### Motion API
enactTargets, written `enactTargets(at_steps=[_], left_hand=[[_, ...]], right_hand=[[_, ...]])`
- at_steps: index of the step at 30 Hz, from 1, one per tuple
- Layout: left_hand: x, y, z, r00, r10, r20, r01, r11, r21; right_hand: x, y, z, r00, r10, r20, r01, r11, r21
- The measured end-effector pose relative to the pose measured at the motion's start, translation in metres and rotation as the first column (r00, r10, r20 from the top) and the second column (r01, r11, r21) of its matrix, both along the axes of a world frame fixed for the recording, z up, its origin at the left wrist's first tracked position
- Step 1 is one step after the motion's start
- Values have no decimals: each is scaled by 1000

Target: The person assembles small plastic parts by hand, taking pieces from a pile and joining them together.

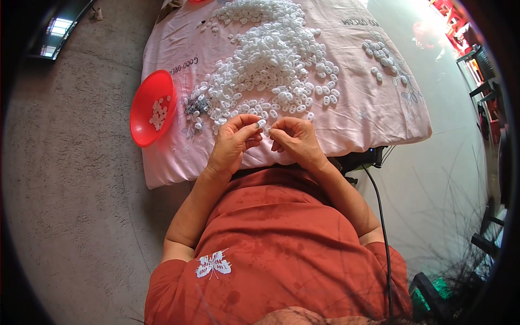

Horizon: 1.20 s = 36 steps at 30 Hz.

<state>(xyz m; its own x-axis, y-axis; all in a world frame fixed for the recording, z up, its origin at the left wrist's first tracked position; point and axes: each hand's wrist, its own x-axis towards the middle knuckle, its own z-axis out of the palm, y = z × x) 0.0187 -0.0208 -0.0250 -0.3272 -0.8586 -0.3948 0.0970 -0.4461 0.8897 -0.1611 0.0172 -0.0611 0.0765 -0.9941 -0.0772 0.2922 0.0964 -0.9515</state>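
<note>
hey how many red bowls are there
1 for certain: the red bowl at the pink cloth's left edge, with white pieces inside. Something red cut off at the top may be another.

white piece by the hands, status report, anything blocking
Left hand pinching white piece. Right hand beside it, curled, grip unclear. Nothing seen blocking; pile of white pieces just beyond, red bowl off left.

Pink-covered worktop (352, 127): far end cut off by the upper edge. Grey patch (198, 104) on its left part: print or loose bits, indistinguishable. Black object (362, 160) beneath its near right edge: partly hidden. Right hand (298, 139), above its near edge: any pinched item indiscernible. Red items (451, 19) well right of it: blurred.
</note>
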Motion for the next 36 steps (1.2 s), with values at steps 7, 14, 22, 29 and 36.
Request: enactTargets(at_steps=[7, 14, 22, 29, 36], left_hand=[[-2, 2, 1, 1000, -4, 5, 4, 1000, -21], [-4, 4, 0, 999, 2, 48, 3, 995, -102], [-6, 6, 2, 995, 0, 102, 17, 986, -166], [-6, 7, 0, 992, -5, 127, 34, 974, -223], [-9, 9, 3, 983, 19, 180, 34, 958, -285]], right_hand=[[0, 0, -1, 1000, 0, -18, 0, 1000, -4], [1, -1, -2, 1000, -3, -11, 3, 1000, -4], [0, -1, -1, 1000, -4, -10, 4, 1000, 4], [0, -1, -2, 1000, -6, -6, 6, 1000, 1], [1, -1, -3, 1000, -11, 1, 11, 1000, -2]])
